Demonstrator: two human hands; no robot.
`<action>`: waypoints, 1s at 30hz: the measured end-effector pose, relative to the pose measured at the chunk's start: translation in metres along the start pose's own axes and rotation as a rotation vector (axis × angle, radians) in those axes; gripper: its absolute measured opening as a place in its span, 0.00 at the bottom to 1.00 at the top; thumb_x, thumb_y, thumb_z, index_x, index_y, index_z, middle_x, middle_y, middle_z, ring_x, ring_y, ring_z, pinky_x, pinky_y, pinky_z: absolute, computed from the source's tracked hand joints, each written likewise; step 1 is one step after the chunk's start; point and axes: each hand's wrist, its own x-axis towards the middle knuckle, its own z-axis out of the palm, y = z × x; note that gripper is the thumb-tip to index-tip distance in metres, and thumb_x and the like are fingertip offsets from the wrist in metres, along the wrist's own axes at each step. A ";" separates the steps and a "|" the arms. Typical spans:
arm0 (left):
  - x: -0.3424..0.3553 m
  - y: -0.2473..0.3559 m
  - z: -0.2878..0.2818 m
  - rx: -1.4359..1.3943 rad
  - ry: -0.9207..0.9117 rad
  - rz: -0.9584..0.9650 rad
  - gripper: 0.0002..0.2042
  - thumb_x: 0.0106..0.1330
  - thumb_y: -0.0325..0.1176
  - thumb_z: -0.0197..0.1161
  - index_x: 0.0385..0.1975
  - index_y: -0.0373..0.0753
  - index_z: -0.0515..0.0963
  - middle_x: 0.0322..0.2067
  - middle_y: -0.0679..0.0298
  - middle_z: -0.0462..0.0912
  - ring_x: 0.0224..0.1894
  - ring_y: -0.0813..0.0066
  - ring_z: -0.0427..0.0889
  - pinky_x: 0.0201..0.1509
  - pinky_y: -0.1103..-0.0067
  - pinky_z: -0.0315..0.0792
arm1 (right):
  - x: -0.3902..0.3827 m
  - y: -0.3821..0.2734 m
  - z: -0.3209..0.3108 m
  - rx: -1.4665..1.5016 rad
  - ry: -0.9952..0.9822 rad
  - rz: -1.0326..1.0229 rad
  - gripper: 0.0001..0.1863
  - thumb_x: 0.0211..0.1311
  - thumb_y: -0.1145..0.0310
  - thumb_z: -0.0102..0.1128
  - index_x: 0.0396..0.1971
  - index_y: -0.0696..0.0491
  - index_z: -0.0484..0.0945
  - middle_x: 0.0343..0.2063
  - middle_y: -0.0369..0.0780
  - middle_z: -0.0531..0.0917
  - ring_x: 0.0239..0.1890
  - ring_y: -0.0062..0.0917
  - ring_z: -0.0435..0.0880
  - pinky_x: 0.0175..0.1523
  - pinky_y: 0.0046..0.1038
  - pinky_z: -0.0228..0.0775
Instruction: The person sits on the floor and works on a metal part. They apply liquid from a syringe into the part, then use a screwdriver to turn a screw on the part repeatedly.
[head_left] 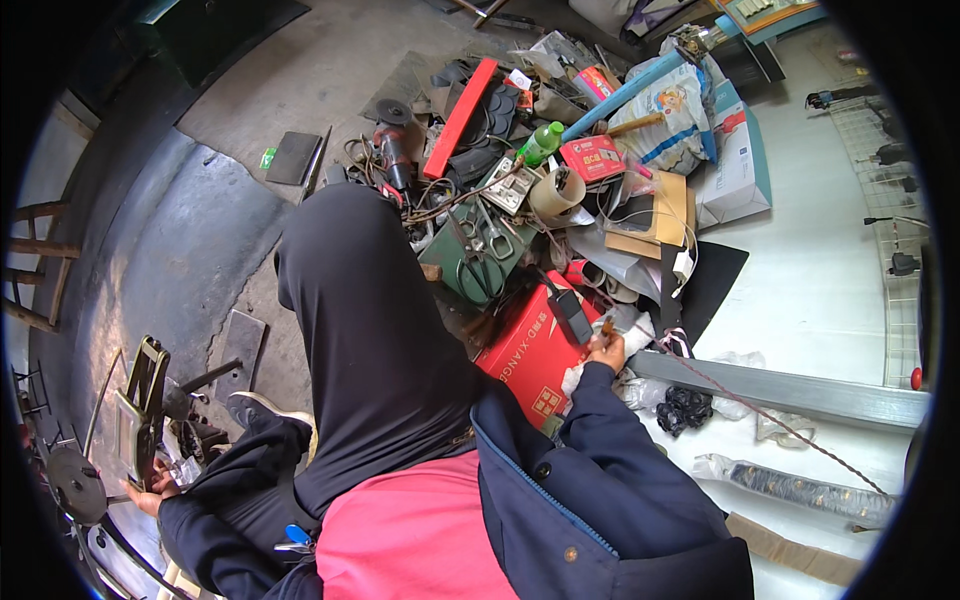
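At the lower left, my left hand (pixel 152 492) grips the lower end of a hinged metal frame (pixel 140 420), which stands tilted beside my dark sleeve. On the right, my right hand (pixel 605 355) has its fingers curled at a small brownish item (pixel 607 328), too small to name. Just beyond it a black handheld device or adapter (pixel 570 316) lies on a red box (pixel 525 355), beside white crumpled material and a thin twisted cord (pixel 720 385).
A heap of clutter holds scissors (pixel 482 270), an angle grinder (pixel 395 150), a green bottle (pixel 540 143) and cardboard (pixel 670 215). A steel bar (pixel 790 390) crosses the white surface at right. A round metal plate (pixel 75 483) and wooden chair (pixel 40 250) are at left.
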 end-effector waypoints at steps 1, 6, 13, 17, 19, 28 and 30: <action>0.001 0.001 0.000 0.014 -0.008 0.027 0.28 0.73 0.57 0.65 0.56 0.36 0.83 0.46 0.53 0.90 0.47 0.52 0.87 0.53 0.61 0.82 | 0.011 0.000 0.008 0.135 0.044 -0.001 0.20 0.63 0.79 0.70 0.54 0.55 0.77 0.29 0.35 0.82 0.20 0.16 0.74 0.23 0.23 0.66; 0.006 0.005 -0.003 0.034 0.041 0.016 0.27 0.73 0.57 0.66 0.56 0.38 0.84 0.48 0.56 0.90 0.48 0.54 0.87 0.49 0.59 0.82 | 0.068 -0.014 0.043 0.232 0.053 -0.033 0.22 0.61 0.73 0.80 0.54 0.56 0.82 0.29 0.32 0.82 0.22 0.13 0.71 0.27 0.21 0.65; 0.010 0.007 -0.011 0.055 0.068 0.006 0.27 0.73 0.56 0.66 0.57 0.38 0.83 0.50 0.56 0.90 0.50 0.54 0.86 0.51 0.58 0.83 | 0.097 -0.018 0.081 0.171 0.116 -0.094 0.17 0.61 0.79 0.77 0.50 0.59 0.85 0.31 0.35 0.85 0.26 0.14 0.79 0.30 0.20 0.74; 0.011 0.009 -0.017 0.034 0.015 -0.011 0.27 0.71 0.55 0.67 0.58 0.39 0.82 0.55 0.59 0.86 0.57 0.57 0.81 0.59 0.58 0.79 | 0.098 -0.019 0.089 0.308 0.132 -0.005 0.18 0.62 0.82 0.75 0.51 0.59 0.84 0.31 0.35 0.85 0.24 0.14 0.79 0.31 0.19 0.77; 0.012 0.010 -0.020 0.042 0.023 0.003 0.28 0.70 0.56 0.67 0.56 0.38 0.82 0.54 0.59 0.86 0.57 0.57 0.81 0.57 0.59 0.78 | 0.098 -0.024 0.087 0.245 0.115 -0.092 0.17 0.62 0.81 0.76 0.51 0.59 0.84 0.32 0.35 0.85 0.24 0.14 0.78 0.30 0.19 0.74; -0.013 0.008 -0.005 0.016 0.041 0.013 0.28 0.71 0.56 0.67 0.56 0.36 0.81 0.54 0.57 0.84 0.54 0.56 0.79 0.56 0.60 0.78 | 0.112 -0.015 0.097 0.197 0.114 -0.077 0.23 0.61 0.84 0.74 0.57 0.61 0.82 0.37 0.37 0.84 0.31 0.17 0.81 0.37 0.20 0.77; -0.024 0.008 -0.001 0.038 0.051 0.022 0.27 0.72 0.55 0.66 0.58 0.37 0.80 0.56 0.57 0.82 0.55 0.55 0.78 0.57 0.59 0.78 | 0.112 -0.001 0.103 0.163 0.125 -0.069 0.28 0.59 0.87 0.74 0.61 0.63 0.80 0.37 0.37 0.85 0.35 0.19 0.83 0.42 0.22 0.78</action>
